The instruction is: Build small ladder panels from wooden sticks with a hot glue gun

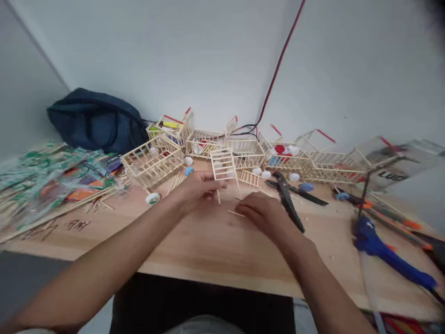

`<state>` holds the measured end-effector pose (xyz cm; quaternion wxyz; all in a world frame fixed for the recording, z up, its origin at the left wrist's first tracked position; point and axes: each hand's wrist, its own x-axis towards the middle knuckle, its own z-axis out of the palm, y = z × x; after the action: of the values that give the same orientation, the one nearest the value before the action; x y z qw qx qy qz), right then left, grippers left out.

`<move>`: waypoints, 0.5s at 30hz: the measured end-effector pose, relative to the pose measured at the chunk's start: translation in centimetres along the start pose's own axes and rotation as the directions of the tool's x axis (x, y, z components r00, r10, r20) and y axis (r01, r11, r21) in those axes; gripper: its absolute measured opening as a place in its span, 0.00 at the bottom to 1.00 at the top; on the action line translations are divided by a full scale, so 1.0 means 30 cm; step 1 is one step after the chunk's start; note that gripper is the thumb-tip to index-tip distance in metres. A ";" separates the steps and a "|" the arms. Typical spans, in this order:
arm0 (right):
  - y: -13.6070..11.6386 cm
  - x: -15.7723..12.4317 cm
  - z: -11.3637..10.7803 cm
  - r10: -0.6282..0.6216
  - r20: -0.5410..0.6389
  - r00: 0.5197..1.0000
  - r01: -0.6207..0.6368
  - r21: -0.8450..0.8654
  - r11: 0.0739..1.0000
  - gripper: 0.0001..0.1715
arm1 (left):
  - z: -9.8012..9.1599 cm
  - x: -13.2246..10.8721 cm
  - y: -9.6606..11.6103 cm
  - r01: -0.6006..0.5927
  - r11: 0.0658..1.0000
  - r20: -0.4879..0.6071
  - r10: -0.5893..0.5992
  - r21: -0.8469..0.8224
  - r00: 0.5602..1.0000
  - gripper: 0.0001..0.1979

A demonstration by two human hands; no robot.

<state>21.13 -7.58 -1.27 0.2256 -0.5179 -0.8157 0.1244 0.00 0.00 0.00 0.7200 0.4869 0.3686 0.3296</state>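
Observation:
My left hand (201, 188) is closed on the side of a small ladder-like stick frame (225, 166), made of thin pale wooden sticks with several rungs. The frame stands tilted up, with its two long legs pointing down toward the table. Close to its right leg is my right hand (259, 208), with fingers curled and pressed together. A short wooden stick (236, 213) juts out to the left from those fingertips, just above or on the tabletop. The fingertips themselves are partly hidden by the back of the hand.
Behind my hands stands a row of stick-built carts (243, 153) with red handles. Pliers (287, 199) lie right of centre, and a blue glue gun (385, 253) lies farther right. Plastic-wrapped sticks (69, 181) and a dark blue bag (99, 120) occupy the left.

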 end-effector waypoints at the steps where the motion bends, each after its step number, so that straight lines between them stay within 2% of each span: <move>1: 0.019 -0.005 -0.008 0.041 -0.106 0.994 -0.039 0.014 0.999 0.12 | -0.001 0.001 0.003 -0.005 1.000 -0.004 0.005 0.002 1.000 0.11; 3: 0.053 -0.016 -0.027 0.134 -0.286 0.949 -0.126 0.046 0.991 0.12 | -0.003 0.004 0.008 -0.013 1.000 -0.005 0.013 0.010 1.000 0.11; 5: 0.077 -0.026 -0.050 0.245 -0.435 0.866 -0.231 0.087 0.969 0.14 | -0.003 0.005 0.012 -0.020 1.000 0.001 0.020 0.024 1.000 0.10; 7: 0.092 -0.035 -0.075 0.345 -0.525 0.778 -0.331 0.125 0.936 0.17 | -0.003 0.006 0.012 -0.020 0.999 0.018 0.020 0.039 1.000 0.09; 8: 0.097 -0.039 -0.086 0.374 -0.548 0.749 -0.366 0.129 0.922 0.18 | -0.004 0.006 0.011 -0.015 0.999 0.029 0.013 0.044 0.999 0.09; 10: 0.109 -0.047 -0.105 0.392 -0.565 0.726 -0.413 0.098 0.906 0.18 | -0.005 0.007 0.008 -0.001 0.999 0.048 -0.002 0.052 0.999 0.09; 15: 0.154 -0.073 -0.131 0.445 -0.544 0.711 -0.546 -0.028 0.837 0.18 | -0.012 0.011 0.001 -0.002 0.996 0.068 -0.004 0.089 0.998 0.09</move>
<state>27.51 -7.67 -0.40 0.3442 -0.7507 -0.5624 -0.0403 -0.14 0.44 -0.14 0.7099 0.5291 0.3585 0.2959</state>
